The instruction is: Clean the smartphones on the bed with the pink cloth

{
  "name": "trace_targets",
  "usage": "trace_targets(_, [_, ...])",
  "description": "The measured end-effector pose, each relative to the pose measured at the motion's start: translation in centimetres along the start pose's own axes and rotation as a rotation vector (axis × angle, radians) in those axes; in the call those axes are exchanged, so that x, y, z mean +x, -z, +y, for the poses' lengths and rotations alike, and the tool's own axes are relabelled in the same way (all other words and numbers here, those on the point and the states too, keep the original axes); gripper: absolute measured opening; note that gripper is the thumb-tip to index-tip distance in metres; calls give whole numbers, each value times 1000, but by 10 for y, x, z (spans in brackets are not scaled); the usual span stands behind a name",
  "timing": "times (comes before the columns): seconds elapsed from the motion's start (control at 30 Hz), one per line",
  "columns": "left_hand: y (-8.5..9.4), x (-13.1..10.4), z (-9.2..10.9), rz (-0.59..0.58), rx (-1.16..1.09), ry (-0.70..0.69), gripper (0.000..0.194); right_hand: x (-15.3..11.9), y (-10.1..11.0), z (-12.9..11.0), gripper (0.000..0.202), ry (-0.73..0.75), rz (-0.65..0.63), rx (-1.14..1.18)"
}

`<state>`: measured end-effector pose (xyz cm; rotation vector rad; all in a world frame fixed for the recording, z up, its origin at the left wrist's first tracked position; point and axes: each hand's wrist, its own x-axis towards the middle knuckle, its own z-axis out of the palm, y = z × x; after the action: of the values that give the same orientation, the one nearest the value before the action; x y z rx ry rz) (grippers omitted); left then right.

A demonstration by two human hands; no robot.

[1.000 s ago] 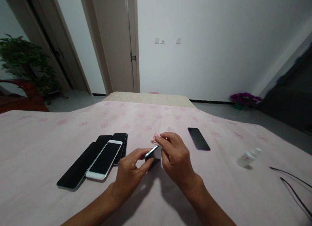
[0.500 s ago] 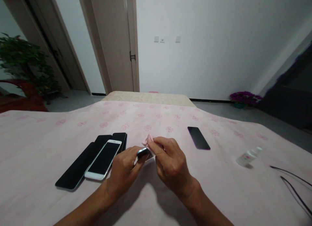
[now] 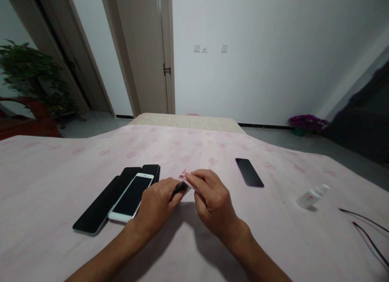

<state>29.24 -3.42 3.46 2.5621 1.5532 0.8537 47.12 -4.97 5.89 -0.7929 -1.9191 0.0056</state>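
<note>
There, your left hand gripped the dark phone between both hands, its visible edge slanting up rightward to your right hand, which pinched a pink cloth.

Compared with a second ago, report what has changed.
The left hand and its dark device shifted left and turned; the right hand, pinching pink cloth, also went left. Neither let go. The white phone, lone phone and bottle stayed put.
</note>
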Motion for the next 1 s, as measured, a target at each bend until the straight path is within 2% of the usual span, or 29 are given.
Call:
trace_targets(0.17, [-15, -1, -11, -104, -120, 72, 14, 0, 4, 22, 53, -69, 24, -19])
trace_targets(0.3, [-18, -1, -13, -125, -115, 110, 15, -3, 2, 31, 47, -128, 35, -19])
trace_targets(0.37, [-18, -1, -12, -147, -118, 108, 16, -5, -2, 30, 43, -127, -1, -41])
trace_targets(0.53, [-23, -3, -10, -166, -134, 105, 19, -10, -11, 28, 34, -150, -213, -205])
trace_targets(0.67, [-24, -2, -12, -162, -105, 165, 18, -16, -20, 32, 25, -206, -278, -308])
trace_targets(0.8, [-22, -1, -11, -165, -106, 180, 20, -21, -31, 26, 22, -207, -361, -297])
trace_targets(0.9, [-23, -3, -10, -171, -97, 186, 21, -24, -33, 28, 22, -184, -373, -242])
trace_targets(1.0, [-23, -5, -10, -182, -136, 174, 23, -26, -29, 42, 26, -196, -316, -199])
